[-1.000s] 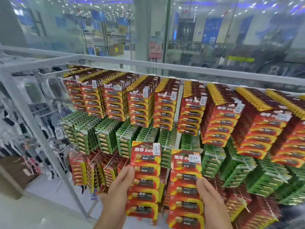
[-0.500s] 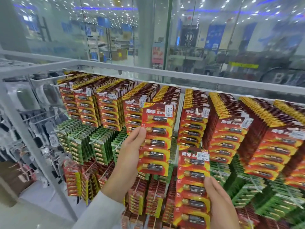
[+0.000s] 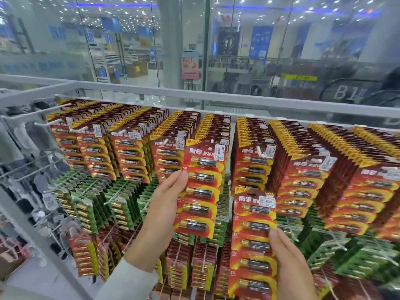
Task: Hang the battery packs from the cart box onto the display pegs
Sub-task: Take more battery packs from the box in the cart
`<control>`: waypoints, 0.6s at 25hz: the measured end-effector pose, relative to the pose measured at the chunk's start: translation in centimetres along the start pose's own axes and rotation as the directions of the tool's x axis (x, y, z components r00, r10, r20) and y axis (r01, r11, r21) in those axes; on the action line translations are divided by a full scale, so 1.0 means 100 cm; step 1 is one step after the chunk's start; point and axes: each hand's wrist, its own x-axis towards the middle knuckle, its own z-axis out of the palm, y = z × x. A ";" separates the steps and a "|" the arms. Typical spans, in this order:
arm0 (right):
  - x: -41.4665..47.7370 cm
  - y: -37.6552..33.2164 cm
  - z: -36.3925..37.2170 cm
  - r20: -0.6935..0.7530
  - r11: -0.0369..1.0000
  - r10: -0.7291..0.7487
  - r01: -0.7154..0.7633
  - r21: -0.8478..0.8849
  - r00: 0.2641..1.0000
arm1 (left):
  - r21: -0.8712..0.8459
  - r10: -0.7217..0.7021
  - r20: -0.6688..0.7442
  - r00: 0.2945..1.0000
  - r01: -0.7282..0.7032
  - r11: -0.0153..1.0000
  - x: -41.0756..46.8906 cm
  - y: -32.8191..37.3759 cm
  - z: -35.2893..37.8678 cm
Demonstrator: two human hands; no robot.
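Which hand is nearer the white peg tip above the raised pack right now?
Left. The left hand, gripping the raised pack, sits below-left of the peg tip; the right hand holds a second pack farther down and right.

The left hand (image 3: pixel 164 204) holds a battery pack (image 3: pixel 201 191) at centre, before the top row of hung packs (image 3: pixel 303 180); at five o'clock from it the right hand (image 3: pixel 290 263) holds a second pack (image 3: pixel 253 245), before the middle row (image 3: pixel 121 202); the bottom row (image 3: pixel 201 267) hangs at six o'clock; a rail (image 3: pixel 216 98) crosses at twelve o'clock, a glass wall (image 3: pixel 129 40) behind it.
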 end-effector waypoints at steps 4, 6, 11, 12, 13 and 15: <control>0.000 0.004 0.004 -0.039 1.000 -0.001 0.001 0.010 0.999 | -0.015 -0.002 0.017 1.000 0.002 1.000 0.005 -0.005 -0.001; -0.002 0.002 0.005 -0.058 1.000 0.009 -0.009 0.001 0.998 | -0.017 -0.006 0.023 1.000 0.007 1.000 0.007 -0.006 0.000; -0.011 -0.003 0.009 -0.095 1.000 -0.022 0.023 0.010 0.995 | -0.047 -0.046 0.015 0.999 0.046 0.998 0.019 -0.017 0.004; -0.010 -0.004 0.009 -0.076 1.000 -0.030 0.030 -0.002 0.997 | -0.046 -0.050 0.005 0.999 0.050 0.998 0.024 -0.019 0.004; -0.010 -0.007 0.011 -0.050 0.999 -0.034 0.033 -0.022 0.998 | -0.037 -0.050 -0.002 0.999 0.049 0.998 0.028 -0.021 0.006; -0.014 -0.016 0.020 -0.027 0.993 -0.094 0.092 -0.070 0.995 | -0.020 -0.036 -0.011 0.999 0.036 0.999 0.038 -0.022 0.008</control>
